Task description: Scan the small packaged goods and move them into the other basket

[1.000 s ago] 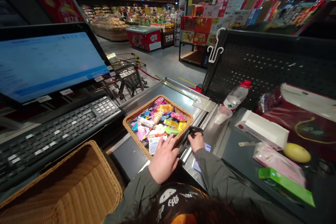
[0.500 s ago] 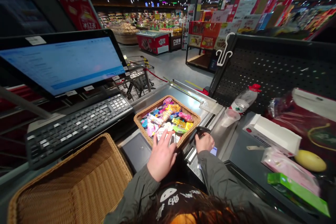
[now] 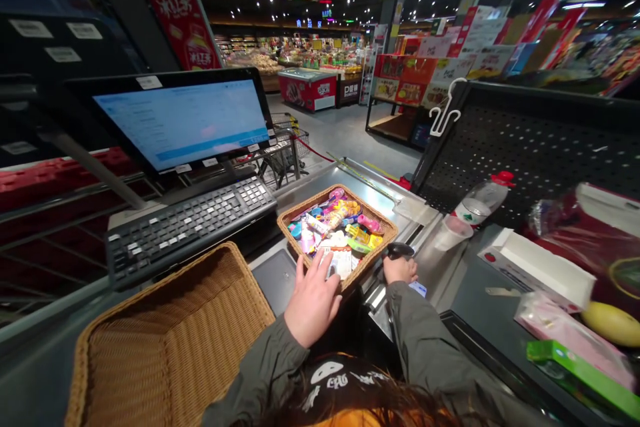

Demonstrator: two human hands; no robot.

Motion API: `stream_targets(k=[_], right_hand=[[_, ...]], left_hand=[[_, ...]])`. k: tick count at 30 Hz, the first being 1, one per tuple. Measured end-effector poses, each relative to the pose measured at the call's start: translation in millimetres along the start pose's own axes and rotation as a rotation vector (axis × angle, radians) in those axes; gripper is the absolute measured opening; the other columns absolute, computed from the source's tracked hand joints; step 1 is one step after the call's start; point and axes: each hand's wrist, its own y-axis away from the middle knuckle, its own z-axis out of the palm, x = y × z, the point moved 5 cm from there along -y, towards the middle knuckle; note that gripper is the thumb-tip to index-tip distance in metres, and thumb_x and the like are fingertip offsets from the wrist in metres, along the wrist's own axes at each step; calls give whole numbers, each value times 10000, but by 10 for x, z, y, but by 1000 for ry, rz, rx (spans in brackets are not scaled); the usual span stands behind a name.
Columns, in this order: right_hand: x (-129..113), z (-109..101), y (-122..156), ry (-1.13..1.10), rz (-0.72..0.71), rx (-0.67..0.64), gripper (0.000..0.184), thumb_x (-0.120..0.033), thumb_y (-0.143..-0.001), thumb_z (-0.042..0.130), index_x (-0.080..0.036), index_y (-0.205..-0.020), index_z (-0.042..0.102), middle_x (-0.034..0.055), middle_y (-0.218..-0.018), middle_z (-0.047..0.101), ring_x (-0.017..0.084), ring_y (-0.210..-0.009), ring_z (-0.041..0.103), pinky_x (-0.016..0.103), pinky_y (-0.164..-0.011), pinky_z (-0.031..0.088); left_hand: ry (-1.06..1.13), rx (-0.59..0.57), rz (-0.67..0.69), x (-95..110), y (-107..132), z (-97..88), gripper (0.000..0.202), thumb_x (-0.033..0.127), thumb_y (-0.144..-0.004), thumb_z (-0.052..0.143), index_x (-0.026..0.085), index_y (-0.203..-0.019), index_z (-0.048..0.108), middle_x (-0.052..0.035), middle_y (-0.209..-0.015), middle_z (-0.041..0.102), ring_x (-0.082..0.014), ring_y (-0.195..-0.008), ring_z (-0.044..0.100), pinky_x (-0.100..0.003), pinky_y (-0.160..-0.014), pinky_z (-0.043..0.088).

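Note:
My left hand (image 3: 313, 297) lies with fingers stretched over the near rim of a small wicker basket (image 3: 300, 215) full of several colourful candy packets (image 3: 340, 230), its fingertips touching a white packet (image 3: 340, 259). My right hand (image 3: 400, 269) is closed around the handle of a black barcode scanner (image 3: 399, 251) just right of the basket, on the steel counter. Both arms wear grey-green sleeves.
A big empty wicker basket (image 3: 170, 340) stands at the near left. Behind it are a keyboard (image 3: 190, 223) and lit monitor (image 3: 185, 121). At the right lie a plastic bottle (image 3: 480, 201), cup (image 3: 451, 232), white box (image 3: 537, 265), yellow fruit (image 3: 613, 322) and green box (image 3: 580, 373).
The view has swung left, so everything shifts right in the picture. My left hand has crept a little further onto the white packet; my right hand stays on the scanner.

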Motion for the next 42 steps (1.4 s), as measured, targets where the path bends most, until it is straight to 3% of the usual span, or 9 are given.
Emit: stream_targets(k=[8,10,13,17,20,25,32,37,42], right_hand=[[-168,-503,104,-336,-143,-50,351,-365,-932,591,-172,-1225,564,77,-1230,599,222,-1040,622,431,-866,545],[-295,-709,190,-431,-234,-60,317,-366,-930,594,-161,-1172,594,70,-1181,628,209,-1012,635,419,-861,545],[-555,-1067,320,-561,-381,-74,310,-397,-876,597,-104,-898,697,90,-852,724,249,-890,684,393,-863,540],[-905,-1503,430,-638,-546,-147,329,-421,-749,688,-127,-896,708,85,-800,739,247,-789,690,370,-762,554],[-1082,-1682,481,-618,-648,-240,329,-412,-669,751,-140,-852,720,71,-741,730,241,-727,677,378,-742,546],[-1174,-1657,534,-573,-735,-392,279,-419,-679,737,-152,-753,704,61,-668,707,227,-658,663,369,-705,559],[-1201,-1410,462,-504,-796,-517,250,-405,-710,713,-157,-739,696,69,-698,724,236,-682,677,353,-707,566],[-1194,-1298,336,-477,-816,-544,306,-416,-730,700,-138,-858,716,91,-808,758,255,-763,697,365,-732,564],[-1185,-1220,270,-459,-857,-579,379,-413,-741,693,-130,-992,707,103,-925,763,266,-862,704,393,-820,559]], left_hand=[[-40,0,-82,-146,-21,-77,153,261,-833,608,206,-966,658,-145,-1415,518,-351,-1395,362,-681,-1117,233],[-59,11,-103,-187,-68,-104,157,263,-837,602,204,-969,662,-148,-1412,521,-358,-1394,362,-686,-1109,242],[-86,35,-141,-255,-144,-133,175,272,-846,590,212,-992,665,-144,-1406,526,-362,-1389,368,-696,-1098,248],[-115,39,-209,-360,-253,-103,194,273,-847,584,222,-1015,668,-138,-1372,559,-364,-1366,397,-714,-1082,250],[-143,70,-245,-427,-378,-36,193,253,-851,569,218,-1004,682,-145,-1345,579,-367,-1347,418,-714,-1075,259],[-229,202,-284,-524,-692,143,190,219,-876,521,193,-914,706,-157,-1401,528,-368,-1378,374,-703,-1085,237],[-265,238,-245,-592,-1054,364,181,218,-858,550,163,-825,720,-165,-1445,490,-361,-1414,317,-699,-1117,166],[-245,236,-267,-605,-1083,420,244,157,-873,493,157,-797,725,-151,-1416,527,-348,-1403,347,-693,-1128,155],[-188,275,-318,-630,-1010,339,223,124,-838,508,167,-775,718,-147,-1398,547,-339,-1403,352,-682,-1133,163]])
